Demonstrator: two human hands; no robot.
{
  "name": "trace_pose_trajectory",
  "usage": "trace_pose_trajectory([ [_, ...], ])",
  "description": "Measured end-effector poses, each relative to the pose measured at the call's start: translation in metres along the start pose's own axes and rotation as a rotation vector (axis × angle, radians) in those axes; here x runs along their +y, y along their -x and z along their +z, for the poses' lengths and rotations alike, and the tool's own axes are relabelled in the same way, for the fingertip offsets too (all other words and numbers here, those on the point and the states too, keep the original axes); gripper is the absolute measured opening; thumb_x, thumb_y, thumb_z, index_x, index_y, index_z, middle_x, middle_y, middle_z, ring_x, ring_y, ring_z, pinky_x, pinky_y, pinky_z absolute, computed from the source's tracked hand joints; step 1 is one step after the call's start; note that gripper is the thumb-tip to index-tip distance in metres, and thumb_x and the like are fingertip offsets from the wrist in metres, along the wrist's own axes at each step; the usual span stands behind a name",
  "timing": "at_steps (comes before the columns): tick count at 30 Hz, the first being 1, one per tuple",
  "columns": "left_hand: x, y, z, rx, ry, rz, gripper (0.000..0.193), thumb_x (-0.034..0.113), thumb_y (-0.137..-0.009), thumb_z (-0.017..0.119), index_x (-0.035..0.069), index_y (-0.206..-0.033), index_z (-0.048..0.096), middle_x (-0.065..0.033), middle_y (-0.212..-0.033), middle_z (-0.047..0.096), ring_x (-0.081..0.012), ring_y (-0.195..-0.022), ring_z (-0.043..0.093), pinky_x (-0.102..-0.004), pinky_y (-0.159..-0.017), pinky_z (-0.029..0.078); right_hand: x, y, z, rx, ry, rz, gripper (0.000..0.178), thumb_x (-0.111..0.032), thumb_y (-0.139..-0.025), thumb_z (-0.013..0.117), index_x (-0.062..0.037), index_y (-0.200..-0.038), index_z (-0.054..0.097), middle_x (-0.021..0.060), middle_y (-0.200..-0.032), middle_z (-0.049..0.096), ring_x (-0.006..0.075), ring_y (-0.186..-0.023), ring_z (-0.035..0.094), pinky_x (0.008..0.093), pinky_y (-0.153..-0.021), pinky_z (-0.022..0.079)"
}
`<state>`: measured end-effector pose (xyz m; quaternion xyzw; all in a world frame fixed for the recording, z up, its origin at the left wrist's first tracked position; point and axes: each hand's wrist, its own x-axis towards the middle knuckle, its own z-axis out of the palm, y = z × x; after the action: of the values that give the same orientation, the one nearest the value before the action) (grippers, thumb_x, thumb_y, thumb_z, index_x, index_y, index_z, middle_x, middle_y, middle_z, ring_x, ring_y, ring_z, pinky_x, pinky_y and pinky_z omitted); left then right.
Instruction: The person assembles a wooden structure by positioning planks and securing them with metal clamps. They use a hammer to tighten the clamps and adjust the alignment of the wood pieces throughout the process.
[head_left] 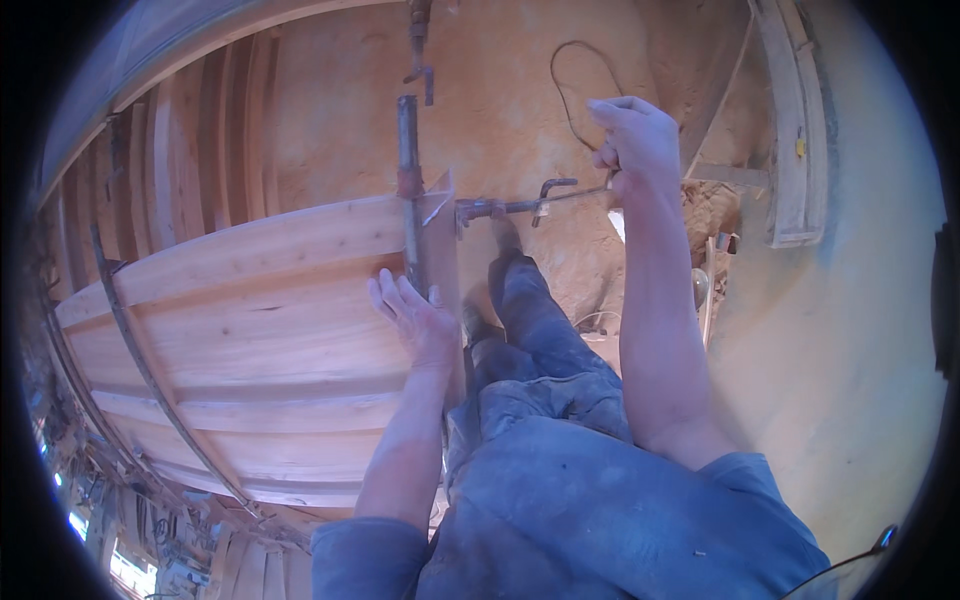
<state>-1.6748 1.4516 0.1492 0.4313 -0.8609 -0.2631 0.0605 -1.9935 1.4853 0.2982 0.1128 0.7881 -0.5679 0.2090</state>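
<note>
A large slatted wooden panel [290, 290] stands at my left side. My left hand [415, 318] rests at its near corner with fingers stretched and spread, touching the lower end of a metal clamp pipe [408, 150] that lies across the panel's edge. My right hand [640, 140] is raised ahead of me to the right, its fingers curled closed. What it holds, if anything, is hidden. A second clamp [490, 208] with a bent crank handle [545, 200] juts from the panel's side, and a thin rod [585, 193] runs from it to just below my right wrist.
Several boards [180, 150] stand at the far left. Curved metal bars [150, 380] cross the panel. A thin looped cord [560, 75] lies on the dusty floor [480, 110]. At right are a wooden frame [798, 150] and a pale wall [860, 350]. Another clamp [420, 50] shows at the top.
</note>
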Motion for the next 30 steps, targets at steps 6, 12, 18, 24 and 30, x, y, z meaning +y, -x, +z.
trace_pose_trajectory([
  [6, -0.005, 0.003, 0.004, 0.01, -0.03, 0.012, 0.062, 0.009, -0.089, 0.071, -0.016, -0.136, 0.04, -0.0308, -0.152, 0.031, -0.0543, -0.146, 0.023, -0.06, -0.12, 0.028, 0.005, -0.024, 0.009, -0.072, 0.008, 0.029, 0.014, -0.007, -0.084, 0.076, -0.0015, -0.079, 0.064, 0.0027, -0.06, 0.048, 0.0149, -0.045, 0.042, 0.0355, -0.047, 0.04],
  [12, 0.0, 0.003, 0.002, 0.024, -0.024, 0.045, 0.059, 0.006, -0.089, 0.07, -0.016, -0.135, 0.041, -0.0315, -0.152, 0.031, -0.0537, -0.146, 0.024, -0.0606, -0.12, 0.027, 0.004, -0.045, 0.016, -0.069, 0.077, 0.002, 0.018, -0.008, -0.083, 0.077, -0.0029, -0.075, 0.062, 0.0035, -0.06, 0.046, 0.0159, -0.047, 0.041, 0.0375, -0.048, 0.04],
  [18, -0.004, 0.006, 0.003, 0.079, -0.031, 0.094, 0.054, 0.007, -0.092, 0.066, -0.015, -0.134, 0.041, -0.0318, -0.147, 0.034, -0.053, -0.142, 0.028, -0.0613, -0.118, 0.027, -0.006, -0.039, 0.024, -0.026, 0.234, 0.067, 0.019, -0.013, -0.083, 0.077, -0.0007, -0.077, 0.064, 0.0081, -0.063, 0.054, 0.0204, -0.05, 0.053, 0.0386, -0.049, 0.047],
  [24, -0.004, 0.004, 0.002, 0.075, -0.029, 0.076, 0.053, 0.008, -0.09, 0.069, -0.014, -0.131, 0.044, -0.0311, -0.146, 0.036, -0.0524, -0.142, 0.028, -0.0595, -0.118, 0.029, 0.006, -0.052, 0.019, -0.109, 0.285, -0.02, 0.019, -0.015, -0.083, 0.08, -0.0037, -0.076, 0.065, 0.0052, -0.062, 0.049, 0.0178, -0.049, 0.046, 0.0377, -0.047, 0.044],
  [30, -0.008, 0.005, 0.003, 0.108, 0.009, 0.063, 0.051, 0.012, -0.09, 0.069, -0.014, -0.129, 0.047, -0.0311, -0.143, 0.039, -0.0525, -0.141, 0.03, -0.0593, -0.118, 0.03, 0.006, -0.047, 0.02, -0.133, 0.31, -0.025, 0.017, -0.015, -0.085, 0.073, -0.0003, -0.08, 0.066, 0.01, -0.064, 0.058, 0.0203, -0.049, 0.054, 0.04, -0.048, 0.045],
])
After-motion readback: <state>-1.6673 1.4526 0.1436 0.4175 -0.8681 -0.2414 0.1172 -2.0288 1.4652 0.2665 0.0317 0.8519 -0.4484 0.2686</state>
